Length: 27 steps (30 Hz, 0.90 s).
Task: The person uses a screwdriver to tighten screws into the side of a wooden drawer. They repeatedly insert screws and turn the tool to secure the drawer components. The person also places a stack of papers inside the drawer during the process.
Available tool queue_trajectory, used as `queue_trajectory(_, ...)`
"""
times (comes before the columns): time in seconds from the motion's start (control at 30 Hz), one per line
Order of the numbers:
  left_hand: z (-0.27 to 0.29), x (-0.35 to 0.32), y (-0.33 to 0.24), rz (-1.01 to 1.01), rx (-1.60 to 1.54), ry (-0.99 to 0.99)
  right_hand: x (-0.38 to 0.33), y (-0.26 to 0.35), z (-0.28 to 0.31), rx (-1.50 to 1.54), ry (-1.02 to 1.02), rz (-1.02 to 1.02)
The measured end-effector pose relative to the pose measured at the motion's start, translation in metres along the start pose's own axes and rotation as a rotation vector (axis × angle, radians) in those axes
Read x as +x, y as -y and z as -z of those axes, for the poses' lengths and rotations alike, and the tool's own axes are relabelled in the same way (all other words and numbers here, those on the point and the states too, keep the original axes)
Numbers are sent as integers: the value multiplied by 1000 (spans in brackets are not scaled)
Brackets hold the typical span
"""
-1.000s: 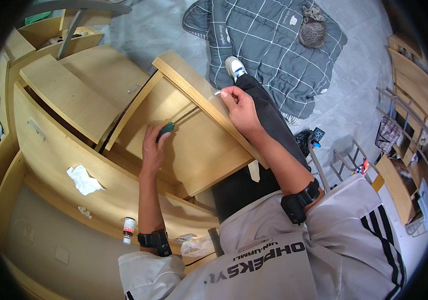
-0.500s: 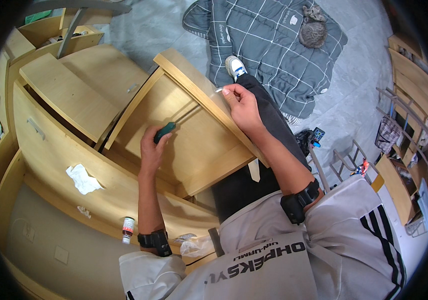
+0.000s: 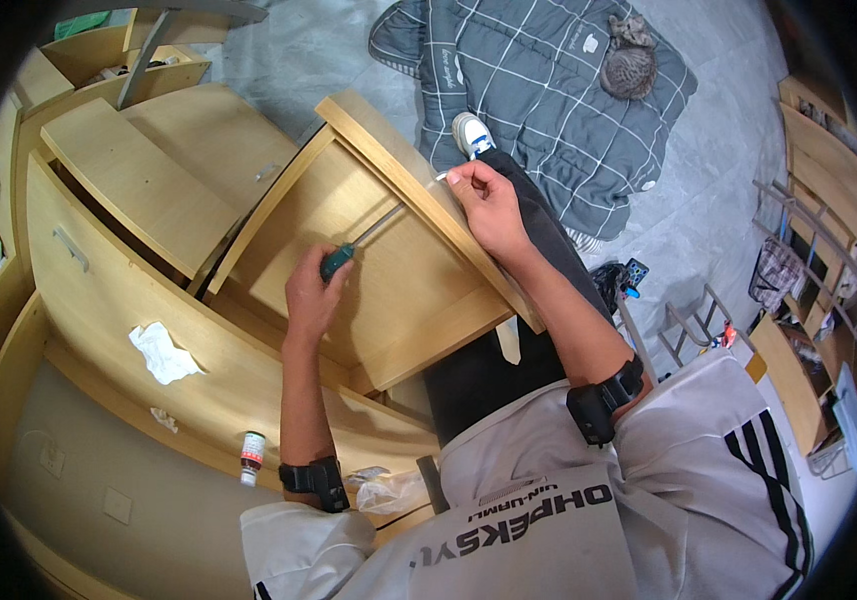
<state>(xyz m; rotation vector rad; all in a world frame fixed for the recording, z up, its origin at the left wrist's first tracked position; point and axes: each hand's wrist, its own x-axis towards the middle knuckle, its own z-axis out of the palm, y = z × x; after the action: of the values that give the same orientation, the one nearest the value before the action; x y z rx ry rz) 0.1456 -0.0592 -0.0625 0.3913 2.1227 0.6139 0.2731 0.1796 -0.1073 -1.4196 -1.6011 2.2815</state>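
Our desk runs down the left; at its right edge the drawer slants over our thigh, having just shifted slightly rightward. Our left hand is wrapped around a screwdriver, and our right hand pinches a white piece outside the drawer's front edge. The screwdriver's shaft still reaches the front's inner face, so we judge both hands have followed the shift and kept the work aligned; whether the tip is seated, we cannot tell. Near the desk's left edge lies a tissue; toward its far left corner, a pull.
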Motion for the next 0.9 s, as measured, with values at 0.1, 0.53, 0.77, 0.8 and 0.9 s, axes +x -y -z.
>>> queue_trajectory(0.1, -1, 0, -3, 48, 111, 97, 3, 1, 0, 23, 31, -14)
queue_trajectory(0.53, -43, 5, -24, 338, -733, -57, 4, -2, -3, 75, 29, -18)
queue_trajectory(0.77, -85, 40, -73, 156, -1034, -221, 1, -8, -7, 114, 43, -21)
queue_trajectory(0.8, -88, 43, -74, 147, -1060, -250, 1, -9, -7, 117, 36, -55)
queue_trajectory(0.9, -94, 47, -75, 111, -1053, -272, 1, -11, -8, 170, 62, -27)
